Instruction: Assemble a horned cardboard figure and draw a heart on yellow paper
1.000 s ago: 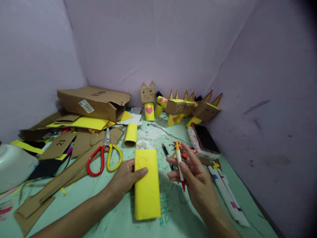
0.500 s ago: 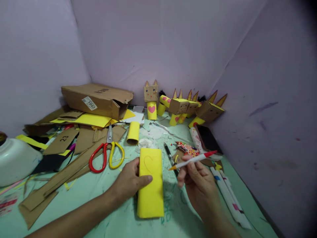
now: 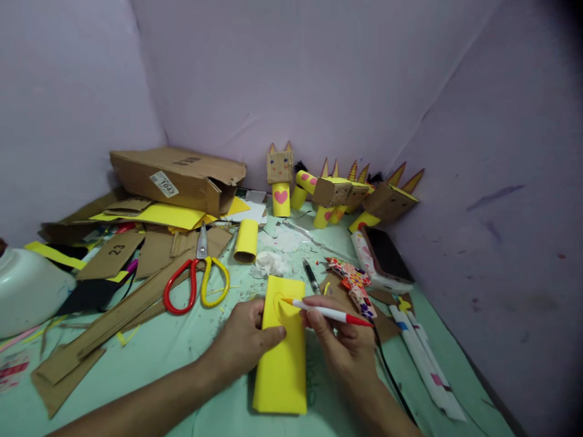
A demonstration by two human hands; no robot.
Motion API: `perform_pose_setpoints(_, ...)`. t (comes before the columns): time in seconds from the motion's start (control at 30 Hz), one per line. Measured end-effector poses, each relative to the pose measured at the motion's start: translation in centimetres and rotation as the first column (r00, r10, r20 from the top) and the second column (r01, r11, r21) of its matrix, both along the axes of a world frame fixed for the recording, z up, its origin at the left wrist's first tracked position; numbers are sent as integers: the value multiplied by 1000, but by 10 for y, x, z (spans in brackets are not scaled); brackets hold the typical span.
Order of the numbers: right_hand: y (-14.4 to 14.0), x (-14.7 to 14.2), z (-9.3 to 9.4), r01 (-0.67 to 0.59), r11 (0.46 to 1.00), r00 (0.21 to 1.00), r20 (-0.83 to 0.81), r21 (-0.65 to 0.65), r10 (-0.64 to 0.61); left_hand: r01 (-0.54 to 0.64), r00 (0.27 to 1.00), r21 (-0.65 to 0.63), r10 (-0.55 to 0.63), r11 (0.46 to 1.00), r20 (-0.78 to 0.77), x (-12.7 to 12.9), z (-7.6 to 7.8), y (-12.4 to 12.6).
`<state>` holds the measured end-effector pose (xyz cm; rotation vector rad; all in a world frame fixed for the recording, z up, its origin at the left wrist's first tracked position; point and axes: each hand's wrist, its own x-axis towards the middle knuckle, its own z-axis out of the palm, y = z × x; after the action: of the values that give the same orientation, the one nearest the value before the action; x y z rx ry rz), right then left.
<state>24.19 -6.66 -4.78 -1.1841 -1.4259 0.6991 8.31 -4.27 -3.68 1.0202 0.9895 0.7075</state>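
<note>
The grip of the left hand (image 3: pixel 248 335) holds a yellow box (image 3: pixel 282 376), fingers hidden behind, toward the cut-off front edge of the worktop (image 3: pixel 168 349). The right hand (image 3: pixel 348 349) pinches a marker (image 3: pixel 328 312); whether its tip touches the box is unclear. Bare worktop lies between the scissors (image 3: pixel 200 263) and left forearm (image 3: pixel 159 397).

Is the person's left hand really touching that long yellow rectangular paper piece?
Touching. The head view shows it: the left hand grips the long yellow rectangular paper piece at its left edge, the thumb lying over its face.
</note>
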Motion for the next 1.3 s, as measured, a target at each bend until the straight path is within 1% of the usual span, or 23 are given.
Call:
perform_pose_setpoints(0.07, 1, 1, -1, -38, 999, 996, 77, 28, 36, -14, 1000, 0, 14, 1000, -1, 0, 0, -1)
perform_pose_setpoints(0.13, 1, 1, -1, -74, 997, 992, 105, 27, 71, -29, 1000, 15, 29, 999, -8, 0, 0, -1)
perform_pose_setpoints(0.2, 1, 0, -1, -76, 997, 994, 82, -17, 77, -33, 999, 27, 33, 999, -7, 0, 1, -2)
perform_pose_setpoints(0.27, 1, 0, -1, -46, 997, 998, 44, -55, 48, -22, 1000, 27, 22, 999, 2, 1, 1, -2)
perform_pose_setpoints(0.37, 2, 0, -1, -14, 999, 1000, 3, -45, 14, -16, 1000, 36, 16, 999, 7, 1, 1, -2)
perform_pose_setpoints(0.5, 2, 0, -2, -88, 989, 995, -57, -120, 82, -20, 999, 25, 19, 999, 27, 1, 1, -3)
perform_pose_setpoints(0.63, 2, 0, -2, -62, 994, 998, -28, -88, 60, -35, 999, 32, 34, 999, 16, 1, 1, -2)
perform_pose_setpoints(0.73, 2, -1, -2, -78, 992, 997, -32, -101, 75, -30, 999, 28, 30, 999, 19, 1, 0, -2)
perform_pose_setpoints(0.83, 2, -1, -2, -64, 995, 998, -29, -76, 62, -26, 1000, 35, 25, 999, 16, 0, 1, -2)
perform_pose_setpoints(0.97, 1, -1, -3, -76, 990, 995, -69, -121, 68, -15, 999, 14, 14, 1000, 36, 0, 1, -3)
perform_pose_setpoints(1.1, 2, -3, -4, -72, 995, 995, -70, -75, 67, -37, 999, 42, 37, 998, 2, 1, 2, -2)
perform_pose_setpoints(1.23, 2, -3, -3, -81, 992, 993, -89, -96, 72, -26, 1000, 43, 26, 999, 6, 1, 2, -1)
perform_pose_setpoints(1.3, 2, -3, -3, -74, 994, 993, -94, -85, 66, -27, 1000, 50, 27, 998, -2, 1, 1, -1)
